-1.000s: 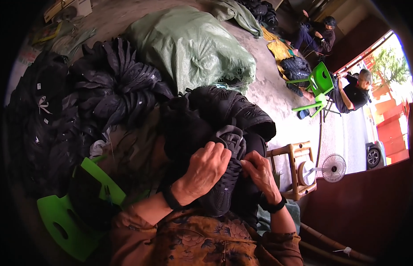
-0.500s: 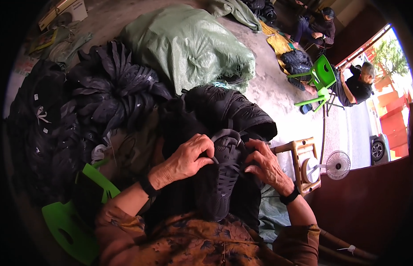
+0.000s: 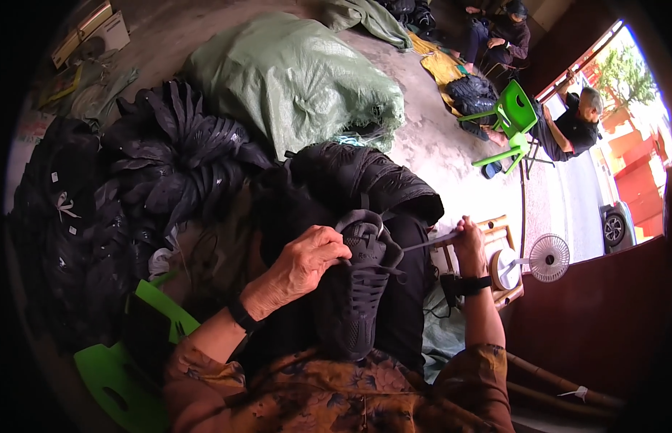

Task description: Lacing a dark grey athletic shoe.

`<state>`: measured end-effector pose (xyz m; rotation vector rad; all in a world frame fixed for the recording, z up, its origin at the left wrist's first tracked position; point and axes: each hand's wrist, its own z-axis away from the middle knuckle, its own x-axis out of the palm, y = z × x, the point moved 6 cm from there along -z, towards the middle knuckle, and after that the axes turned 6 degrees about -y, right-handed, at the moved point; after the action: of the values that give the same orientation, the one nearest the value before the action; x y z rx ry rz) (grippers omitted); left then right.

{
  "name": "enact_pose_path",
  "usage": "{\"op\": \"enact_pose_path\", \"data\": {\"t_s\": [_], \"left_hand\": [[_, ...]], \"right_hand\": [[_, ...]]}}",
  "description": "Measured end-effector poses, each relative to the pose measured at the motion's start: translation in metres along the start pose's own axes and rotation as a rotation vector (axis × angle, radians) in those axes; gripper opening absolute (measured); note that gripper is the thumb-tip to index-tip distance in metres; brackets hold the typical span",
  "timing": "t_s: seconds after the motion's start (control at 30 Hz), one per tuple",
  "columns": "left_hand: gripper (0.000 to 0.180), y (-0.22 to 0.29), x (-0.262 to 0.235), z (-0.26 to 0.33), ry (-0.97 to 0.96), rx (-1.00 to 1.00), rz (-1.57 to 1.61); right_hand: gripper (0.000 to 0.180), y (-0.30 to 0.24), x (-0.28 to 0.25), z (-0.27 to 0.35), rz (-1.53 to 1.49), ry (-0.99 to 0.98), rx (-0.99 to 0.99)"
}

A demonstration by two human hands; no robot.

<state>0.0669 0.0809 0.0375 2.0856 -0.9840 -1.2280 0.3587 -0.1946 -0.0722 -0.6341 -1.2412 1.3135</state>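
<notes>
A black sneaker (image 3: 361,303) lies on my lap, its toe toward me and its tongue and collar pointing away. Dark lace crosses its front in rows. At the left side of the top eyelets, my left hand (image 3: 303,263) is closed in a pinch, with a bit of lace showing at its fingertips. Off to the right, my right hand (image 3: 469,249) grips the shoelace (image 3: 430,242), which runs taut from the shoe. A short lace end sticks out at the shoe's right side.
Black shoes lie heaped (image 3: 177,144) at the left, beside a green chair (image 3: 119,382). A pale green woven sack (image 3: 293,79) stands ahead. On a bamboo stool (image 3: 495,238) at the right is a small fan (image 3: 549,258). Two people sit farther off, near another green chair (image 3: 515,108).
My right hand has moved from the shoe's right side outward to the right, drawing the lace out straight. My left hand stays at the shoe's left edge. The view has shifted slightly.
</notes>
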Motion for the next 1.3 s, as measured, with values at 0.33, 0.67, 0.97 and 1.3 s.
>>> {"op": "enact_pose_path", "data": {"t_s": [0.33, 0.67, 0.97, 1.3], "left_hand": [[0.029, 0.047, 0.006, -0.027, -0.105, 0.037, -0.210], [0.009, 0.058, 0.052, -0.034, 0.010, 0.140, -0.717], [0.007, 0.063, 0.038, -0.033, -0.074, -0.071, -0.319], [0.011, 0.049, 0.047, -0.036, -0.198, -0.025, -0.214]], "right_hand": [[0.017, -0.020, 0.074, 0.050, -0.050, -0.213, 0.025], [0.018, -0.039, 0.100, 0.084, -0.121, -0.386, -0.067], [0.017, -0.055, 0.139, 0.123, -0.145, -0.574, -0.012], [0.017, -0.124, 0.155, 0.162, 0.093, -0.533, -0.275]]}}
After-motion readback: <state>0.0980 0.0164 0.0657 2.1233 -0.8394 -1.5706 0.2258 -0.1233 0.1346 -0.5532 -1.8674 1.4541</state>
